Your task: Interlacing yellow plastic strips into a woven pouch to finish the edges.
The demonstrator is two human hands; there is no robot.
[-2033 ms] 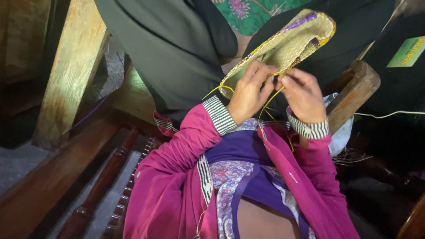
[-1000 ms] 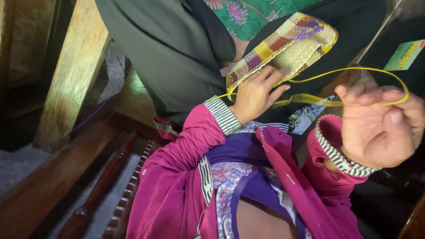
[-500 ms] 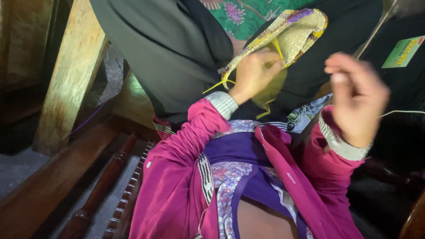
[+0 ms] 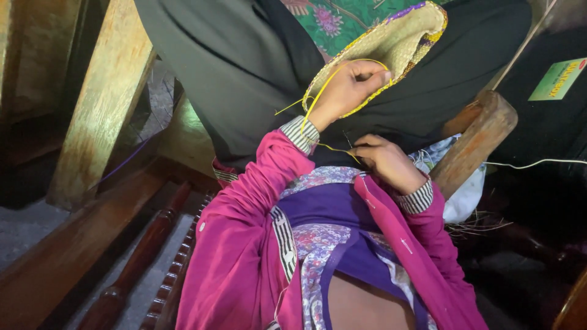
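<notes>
My left hand (image 4: 348,91) grips the lower edge of a woven straw piece (image 4: 394,46) with a purple and yellow border, held up against a black cloth (image 4: 232,67). A yellow strand (image 4: 327,82) loops from the piece over that hand and runs down to my right hand (image 4: 382,162). My right hand sits low near my chest, its fingers pinched on the strand's end, maybe on a thin needle. Both sleeves are magenta with striped cuffs.
A wooden post (image 4: 101,104) rises at the left, with a turned wooden rail (image 4: 140,256) below it. A rounded wooden arm (image 4: 477,140) juts at the right beside pale cloth and loose straw (image 4: 474,223). A green floral fabric (image 4: 342,18) shows at the top.
My right hand, raised far out to the right with the strand pulled long, has come back down to my chest. The woven piece has tilted so its pale inner side shows.
</notes>
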